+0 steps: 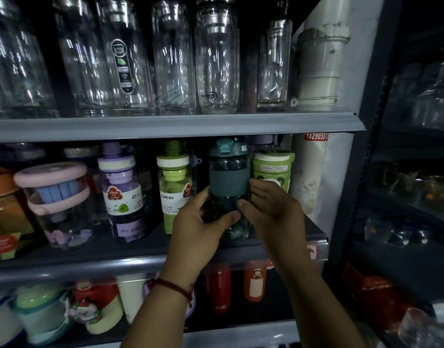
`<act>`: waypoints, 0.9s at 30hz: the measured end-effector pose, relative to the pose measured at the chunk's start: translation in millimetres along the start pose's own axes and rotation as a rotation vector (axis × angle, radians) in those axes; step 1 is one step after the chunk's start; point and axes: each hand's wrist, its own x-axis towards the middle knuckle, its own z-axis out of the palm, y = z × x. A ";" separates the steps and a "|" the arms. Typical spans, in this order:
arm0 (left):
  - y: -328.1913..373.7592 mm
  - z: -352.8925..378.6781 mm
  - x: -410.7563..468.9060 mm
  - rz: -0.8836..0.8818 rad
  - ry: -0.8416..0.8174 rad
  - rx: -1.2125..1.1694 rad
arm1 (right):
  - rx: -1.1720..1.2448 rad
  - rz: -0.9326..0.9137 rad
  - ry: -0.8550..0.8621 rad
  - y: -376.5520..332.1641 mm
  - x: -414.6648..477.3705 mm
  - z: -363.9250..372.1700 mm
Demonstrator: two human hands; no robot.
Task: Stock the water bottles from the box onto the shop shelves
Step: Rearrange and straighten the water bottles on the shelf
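The teal water bottle stands upright on the middle shelf, right of centre; the left hand, at its 8 o'clock, has its grip wrapped round the lower body, thumb across the front; the right hand, at 4 o'clock, clasps the other side; a green bottle stands at 9 o'clock, clear glass bottles at 12.

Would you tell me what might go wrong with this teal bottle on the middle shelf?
The gap is tight: the left hand could nudge the green bottle, the right hand the green-lidded jar. The teal bottle reaches close under the upper shelf and may knock it. Its base looks near the front edge; it might tip off.
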 end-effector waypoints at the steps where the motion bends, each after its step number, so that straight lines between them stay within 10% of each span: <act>1: -2.7 2.2 2.0 0.022 0.016 0.030 | 0.002 0.003 0.001 3.7 1.5 2.5; 27: -23.5 17.8 5.7 0.092 0.117 0.264 | -0.228 0.082 0.029 28.2 1.6 15.2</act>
